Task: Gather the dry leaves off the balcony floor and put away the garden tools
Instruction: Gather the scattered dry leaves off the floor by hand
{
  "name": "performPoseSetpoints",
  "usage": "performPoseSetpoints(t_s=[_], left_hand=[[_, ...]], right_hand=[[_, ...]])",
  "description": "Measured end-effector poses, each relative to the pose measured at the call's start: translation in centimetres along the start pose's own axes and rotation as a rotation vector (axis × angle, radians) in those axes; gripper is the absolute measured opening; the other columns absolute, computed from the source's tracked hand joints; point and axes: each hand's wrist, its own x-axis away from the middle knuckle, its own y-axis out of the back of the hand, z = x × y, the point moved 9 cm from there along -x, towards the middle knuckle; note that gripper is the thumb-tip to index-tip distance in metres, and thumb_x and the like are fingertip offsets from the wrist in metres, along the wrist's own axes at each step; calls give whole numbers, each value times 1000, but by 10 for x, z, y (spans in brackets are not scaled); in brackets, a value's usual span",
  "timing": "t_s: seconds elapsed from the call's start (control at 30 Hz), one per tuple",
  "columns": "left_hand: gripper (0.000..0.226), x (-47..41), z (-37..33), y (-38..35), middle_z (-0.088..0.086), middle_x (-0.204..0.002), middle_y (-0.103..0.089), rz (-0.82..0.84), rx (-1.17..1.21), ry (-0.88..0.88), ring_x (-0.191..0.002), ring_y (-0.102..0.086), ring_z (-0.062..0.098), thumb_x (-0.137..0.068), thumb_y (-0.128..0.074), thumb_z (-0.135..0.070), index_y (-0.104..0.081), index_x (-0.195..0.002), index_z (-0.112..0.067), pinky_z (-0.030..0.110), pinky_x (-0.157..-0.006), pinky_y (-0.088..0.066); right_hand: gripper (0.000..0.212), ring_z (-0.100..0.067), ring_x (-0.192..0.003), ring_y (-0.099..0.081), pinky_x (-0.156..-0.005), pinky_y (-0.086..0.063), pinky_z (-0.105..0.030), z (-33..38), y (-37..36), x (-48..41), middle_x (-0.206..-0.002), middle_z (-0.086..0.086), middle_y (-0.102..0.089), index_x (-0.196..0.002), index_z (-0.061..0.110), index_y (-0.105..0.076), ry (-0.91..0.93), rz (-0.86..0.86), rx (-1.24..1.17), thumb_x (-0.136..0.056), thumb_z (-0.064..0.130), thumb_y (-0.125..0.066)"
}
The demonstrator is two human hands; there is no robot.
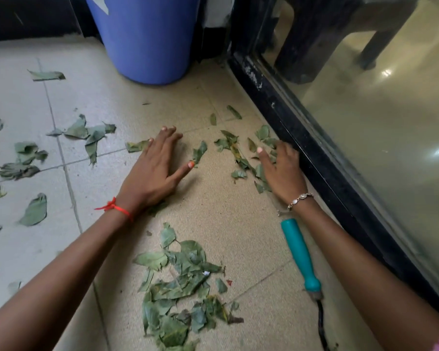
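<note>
Dry green leaves lie scattered over the tiled balcony floor (238, 211). A gathered heap of leaves (180, 287) sits low in the middle between my forearms. My left hand (155, 168) lies flat on the floor, fingers straight, beside a single leaf (199, 152). My right hand (280, 168) rests palm down on a loose patch of leaves (238, 153) next to the black door frame; its fingers look slightly bent. A garden tool with a teal handle (299, 252) lies on the floor under my right forearm, its dark metal end pointing toward me.
A blue plastic barrel (147, 39) stands in the far corner. A black sliding-door frame (302, 138) with glass runs along the right. More leaves (86, 134) are strewn over the left tiles.
</note>
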Motion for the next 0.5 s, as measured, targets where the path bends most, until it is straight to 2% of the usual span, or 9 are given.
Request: performPoseSetpoints(t_s=[0.07, 0.13, 0.2, 0.27, 0.33, 0.37, 0.4, 0.5], left_hand=[[83, 0, 0, 1, 3, -157, -18, -8, 8, 0, -145, -7, 11, -81, -26, -67, -25, -147, -15, 28, -117, -3], [84, 0, 1, 3, 3, -157, -19, -27, 25, 2, -145, -7, 10, -81, -26, -68, -26, -146, -15, 25, -116, -2], [83, -1, 1, 4, 3, -157, -20, -45, 46, 0, -144, -8, 9, -81, -27, -67, -27, -146, -15, 24, -115, -2], [82, 0, 1, 5, 3, -156, -21, -66, 75, 1, -144, -7, 7, -82, -29, -66, -29, -145, -14, 24, -116, -4], [80, 1, 3, 7, 3, -156, -21, -90, 100, 6, -143, -5, 5, -83, -29, -65, -30, -144, -14, 25, -117, -3], [79, 0, 5, 9, 3, -156, -22, -109, 105, 11, -143, -4, 4, -83, -29, -64, -31, -144, -14, 24, -117, -1], [78, 1, 6, 10, 3, -156, -22, -127, 102, 17, -143, -3, 3, -84, -29, -63, -32, -143, -13, 22, -117, 2], [76, 2, 10, 17, 4, -154, -27, -215, 26, 58, -146, -2, 9, -84, -25, -63, -37, -139, -12, 21, -114, 15]], right_hand=[[46, -20, -121, -41, -98, -36, -31, 10, -6, 2, -132, -7, -44, -133, 12, -46, 48, 5, -91, -96, 40, -43], [37, -17, -104, -52, -83, -46, -30, 26, 4, 2, -121, -4, -50, -119, 10, -57, 105, -121, -165, -96, 36, -46], [32, -19, -104, -53, -77, -40, -25, 28, 15, -10, -119, -5, -53, -113, 8, -60, 110, -224, -140, -95, 32, -48], [41, -22, -121, -45, -90, -35, -24, 21, 4, -29, -133, -8, -47, -125, 8, -53, 82, -126, -93, -96, 35, -45], [54, -22, -139, -26, -111, -25, -33, 15, -25, -34, -151, -7, -28, -141, 12, -36, 71, 70, -47, -96, 44, -38], [58, -21, -142, -18, -115, -18, -36, 16, -36, -31, -154, -5, -21, -144, 15, -31, 89, 123, -34, -96, 47, -35], [59, -19, -142, -17, -115, -17, -35, 22, -41, -28, -155, -3, -19, -145, 17, -29, 121, 128, -58, -96, 49, -35], [59, -17, -138, -28, -111, -27, -32, 40, -34, -33, -151, -3, -29, -142, 16, -35, 181, 2, -201, -94, 50, -39]])
